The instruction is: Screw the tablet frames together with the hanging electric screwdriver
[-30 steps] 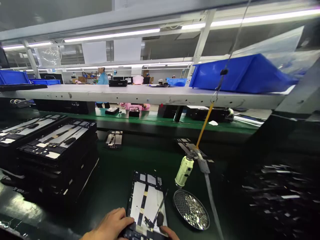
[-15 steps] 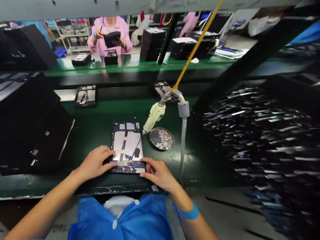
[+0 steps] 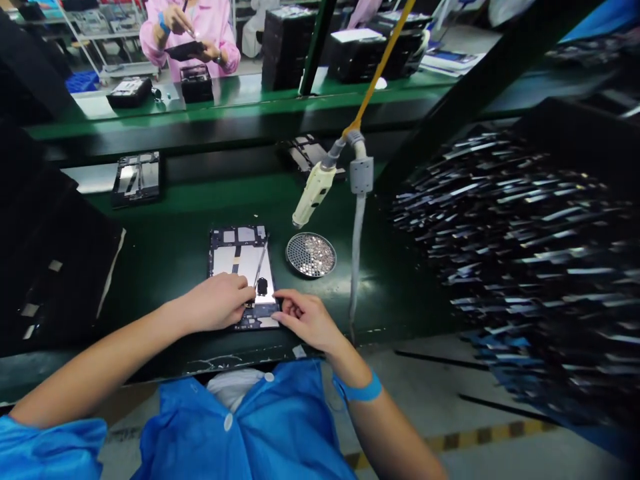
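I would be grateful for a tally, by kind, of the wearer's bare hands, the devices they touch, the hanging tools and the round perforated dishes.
Bare hands (left hand, right hand): 2
Open flat device: 1
Hanging tool: 1
Round perforated dish: 1
Total: 5

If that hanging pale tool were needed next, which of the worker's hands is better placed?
Probably the right hand: it's at the right edge of the flat device, nearer the pale tool. The left hand lies over the device, farther from the tool.
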Available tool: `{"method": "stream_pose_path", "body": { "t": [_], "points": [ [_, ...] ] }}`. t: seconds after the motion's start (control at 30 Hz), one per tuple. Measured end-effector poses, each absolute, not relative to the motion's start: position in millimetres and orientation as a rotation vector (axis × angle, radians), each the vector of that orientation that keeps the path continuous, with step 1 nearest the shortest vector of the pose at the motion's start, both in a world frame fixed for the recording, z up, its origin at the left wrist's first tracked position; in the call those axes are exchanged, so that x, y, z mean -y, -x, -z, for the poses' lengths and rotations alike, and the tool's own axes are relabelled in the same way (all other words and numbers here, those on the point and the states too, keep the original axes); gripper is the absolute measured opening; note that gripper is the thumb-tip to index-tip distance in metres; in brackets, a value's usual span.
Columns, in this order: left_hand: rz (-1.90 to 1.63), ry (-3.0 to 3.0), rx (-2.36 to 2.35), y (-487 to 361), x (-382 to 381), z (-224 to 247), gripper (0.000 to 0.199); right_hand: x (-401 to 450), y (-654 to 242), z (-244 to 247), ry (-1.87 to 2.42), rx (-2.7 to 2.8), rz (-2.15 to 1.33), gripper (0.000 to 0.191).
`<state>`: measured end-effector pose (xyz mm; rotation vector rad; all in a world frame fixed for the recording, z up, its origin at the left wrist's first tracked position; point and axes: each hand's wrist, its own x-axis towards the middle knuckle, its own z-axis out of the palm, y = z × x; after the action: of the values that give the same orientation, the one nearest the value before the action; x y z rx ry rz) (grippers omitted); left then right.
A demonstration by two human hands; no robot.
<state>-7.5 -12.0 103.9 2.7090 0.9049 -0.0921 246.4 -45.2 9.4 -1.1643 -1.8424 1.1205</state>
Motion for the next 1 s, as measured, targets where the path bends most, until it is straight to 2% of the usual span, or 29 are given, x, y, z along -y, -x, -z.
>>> {"method": "stream_pose_path", "body": {
  "t": [0.43, 0.67, 1.0],
  "points": [
    [-0.339, -2.74, -0.893, 29.4, 60.8, -65.6, 0.026, 45.6, -243.9, -9.8, 1.163, 1.858, -1.104, 0.035],
    [-0.514, -2.651, -0.891, 31.2, 63.7, -61.6, 0.021, 45.3, -244.6, -10.3, 1.167, 1.847, -1.099, 0.034],
    [-0.713, -2.626, -0.868, 35.8, 60.2, -71.8, 0.033, 46.2, -244.9, -12.2, 1.181, 1.858, -1.111, 0.034]
  ]
}}
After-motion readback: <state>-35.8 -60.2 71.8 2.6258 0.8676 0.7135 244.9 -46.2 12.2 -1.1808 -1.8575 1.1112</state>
